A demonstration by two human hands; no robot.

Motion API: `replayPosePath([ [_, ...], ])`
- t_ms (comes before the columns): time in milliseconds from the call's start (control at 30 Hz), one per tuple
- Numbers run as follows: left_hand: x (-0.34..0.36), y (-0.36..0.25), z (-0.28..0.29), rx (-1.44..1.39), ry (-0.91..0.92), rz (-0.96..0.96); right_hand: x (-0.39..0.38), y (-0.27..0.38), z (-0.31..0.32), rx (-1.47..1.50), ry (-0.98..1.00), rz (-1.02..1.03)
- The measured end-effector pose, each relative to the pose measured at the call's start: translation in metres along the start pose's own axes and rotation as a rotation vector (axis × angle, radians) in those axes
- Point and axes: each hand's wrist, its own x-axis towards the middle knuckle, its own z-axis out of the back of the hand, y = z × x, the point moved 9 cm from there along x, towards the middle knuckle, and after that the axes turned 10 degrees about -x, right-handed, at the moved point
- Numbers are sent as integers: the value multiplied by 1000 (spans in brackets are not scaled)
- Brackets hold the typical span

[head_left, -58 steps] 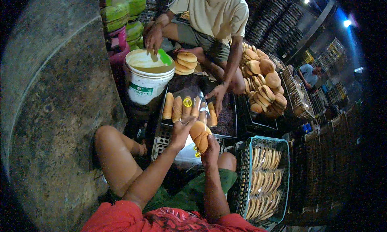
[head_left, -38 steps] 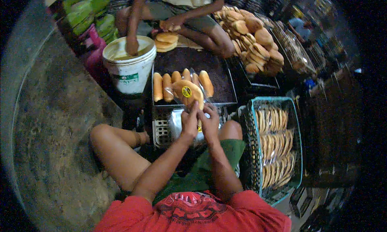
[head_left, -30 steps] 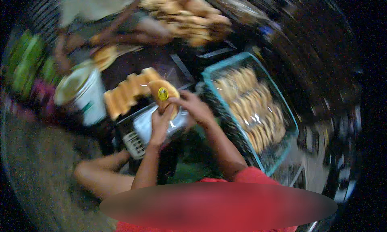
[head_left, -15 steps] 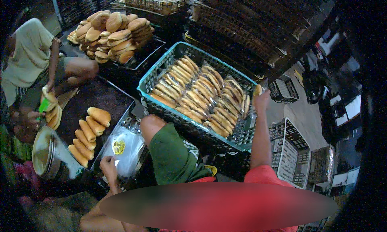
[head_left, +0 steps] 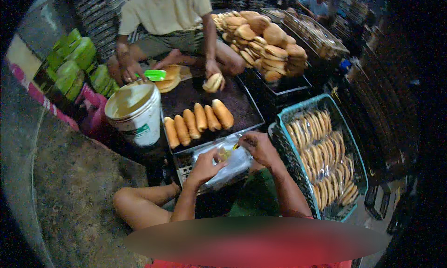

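Note:
A stack of clear plastic bags (head_left: 212, 179) lies in front of me, with a yellow-green printed mark (head_left: 225, 154) on it. Over its left part is my left hand (head_left: 207, 166), thumb and fingers apart beside the mark. From the other side my right hand (head_left: 260, 148) reaches in, its fingertips pinched together at the bags' far edge; a small yellow-and-dark bit shows there, too small to name. Just beyond the bags several long golden bread rolls (head_left: 200, 117) lie in a row on a dark tray (head_left: 251, 98).
On my right stands a teal-rimmed crate (head_left: 358, 172) of bagged, filled breads (head_left: 326, 151). Across the tray a co-worker (head_left: 163, 16) holds a green-handled tool (head_left: 155, 75) and a bun (head_left: 213, 83). A white bucket (head_left: 148, 128) stands left; buns (head_left: 274, 51) are heaped behind.
My right hand has left the crate's far side, where it held a bread, and come to the bags. My left hand has moved onto them. The view has swung left.

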Motion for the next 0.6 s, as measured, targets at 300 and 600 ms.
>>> replayPosePath([
  [300, -20, 68, 105, -435, -654, 313, 145, -21, -34, -168, -316, -177],
  [600, -21, 118, 96, -1438, -843, 413, 192, -26, -25, -543, -109, -383],
])
